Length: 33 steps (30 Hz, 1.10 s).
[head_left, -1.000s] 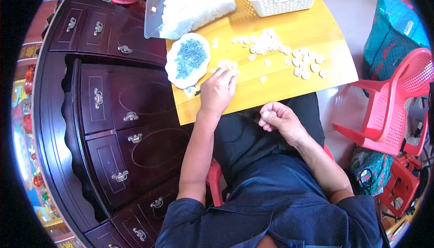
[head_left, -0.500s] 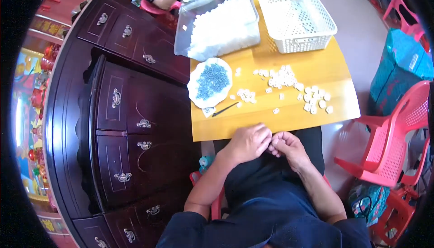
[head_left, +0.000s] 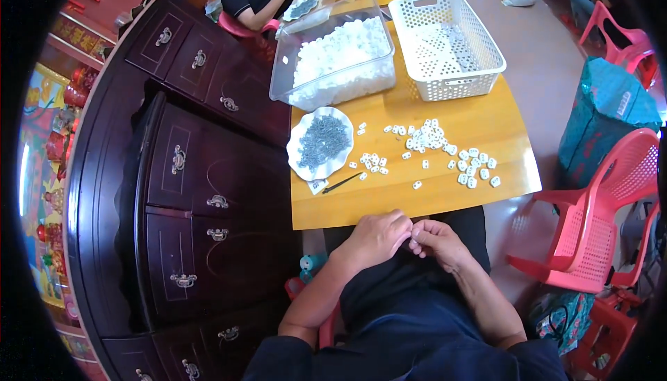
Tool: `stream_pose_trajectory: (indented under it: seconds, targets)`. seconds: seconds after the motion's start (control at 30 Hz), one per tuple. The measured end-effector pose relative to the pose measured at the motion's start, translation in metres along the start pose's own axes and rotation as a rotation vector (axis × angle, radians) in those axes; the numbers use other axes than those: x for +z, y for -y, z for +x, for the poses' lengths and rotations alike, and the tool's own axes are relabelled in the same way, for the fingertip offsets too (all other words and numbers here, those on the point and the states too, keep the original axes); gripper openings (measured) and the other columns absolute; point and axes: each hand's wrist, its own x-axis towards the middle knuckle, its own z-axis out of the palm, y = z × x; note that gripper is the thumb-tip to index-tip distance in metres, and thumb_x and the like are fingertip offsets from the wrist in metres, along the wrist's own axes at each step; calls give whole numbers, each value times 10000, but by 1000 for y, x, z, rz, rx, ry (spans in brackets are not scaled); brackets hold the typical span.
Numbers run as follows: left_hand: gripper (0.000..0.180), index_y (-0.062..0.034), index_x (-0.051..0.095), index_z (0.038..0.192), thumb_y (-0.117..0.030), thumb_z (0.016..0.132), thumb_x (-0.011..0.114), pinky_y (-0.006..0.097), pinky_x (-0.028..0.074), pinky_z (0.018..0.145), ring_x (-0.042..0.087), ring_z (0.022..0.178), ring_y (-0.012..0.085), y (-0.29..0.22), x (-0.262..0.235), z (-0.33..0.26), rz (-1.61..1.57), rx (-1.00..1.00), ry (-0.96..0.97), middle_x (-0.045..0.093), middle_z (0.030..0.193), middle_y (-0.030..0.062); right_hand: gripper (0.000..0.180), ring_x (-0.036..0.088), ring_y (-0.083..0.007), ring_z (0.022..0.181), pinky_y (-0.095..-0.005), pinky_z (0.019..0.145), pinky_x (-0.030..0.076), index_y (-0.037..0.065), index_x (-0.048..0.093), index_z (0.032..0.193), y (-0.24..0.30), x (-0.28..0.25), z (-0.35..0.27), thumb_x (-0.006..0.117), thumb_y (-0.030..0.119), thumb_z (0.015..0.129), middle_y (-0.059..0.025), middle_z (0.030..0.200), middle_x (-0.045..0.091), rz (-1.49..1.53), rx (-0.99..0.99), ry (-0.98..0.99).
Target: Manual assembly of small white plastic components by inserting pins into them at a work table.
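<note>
**At the table's near edge: both hands joined over the lap**

Below the near edge of the table (head_left: 445,200), the left hand (head_left: 375,238) and right hand (head_left: 438,242) meet fingertip to fingertip, pinched together on a small white piece (head_left: 415,231). The piece is mostly hidden; its shape, long axis and heading cannot be told. Both hands sit off the tabletop, just clear of its edge. On the table, loose white pieces (head_left: 434,146) lie scattered at centre and right. A plate (head_left: 321,143) of grey parts sits at the left, a thin dark tool (head_left: 342,183) just beside it. Bare wood remains open along the near edge. A bin (head_left: 340,61) and basket (head_left: 445,44) occupy the far side.
</note>
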Motion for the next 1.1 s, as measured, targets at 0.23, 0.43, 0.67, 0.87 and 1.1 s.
stream_pose_trajectory:
  seconds: [0.23,0.43,0.67,0.87,1.1]
  targets:
    - [108,-80,648,967,-162,908,688,426,536,681,676,805,324,-8,2,-2,-136,-82,-150,656,891,99,160,606,-70,688,-214,643,484,96,647,940,0,2,0,639,243,1004,9,805,671,176,-39,94]
    - [69,-60,673,912,-78,864,719,383,524,642,671,734,300,-8,5,2,-210,-74,-239,649,801,107,171,592,-74,673,-216,632,477,88,640,949,-1,1,2,619,245,1015,5,805,664,170,-100,114]
    - [55,-33,645,888,-54,871,693,352,499,588,638,653,248,-8,11,5,-290,-137,-273,619,771,103,194,581,-79,673,-217,627,468,95,626,997,-2,7,3,620,286,1030,-2,830,664,116,-166,-31]
    - [49,-24,636,885,-55,891,674,362,503,600,646,675,268,-10,14,5,-295,-176,-311,629,786,112,198,560,-86,661,-228,624,468,86,586,1035,-5,8,1,596,283,1046,-13,818,640,86,-281,-34]
    - [48,-28,644,886,-67,910,660,391,516,644,667,725,307,-10,22,9,-315,-183,-296,651,803,124,137,567,-83,701,-234,630,477,54,561,1087,-4,9,0,545,187,1059,-23,880,647,23,-352,-119]
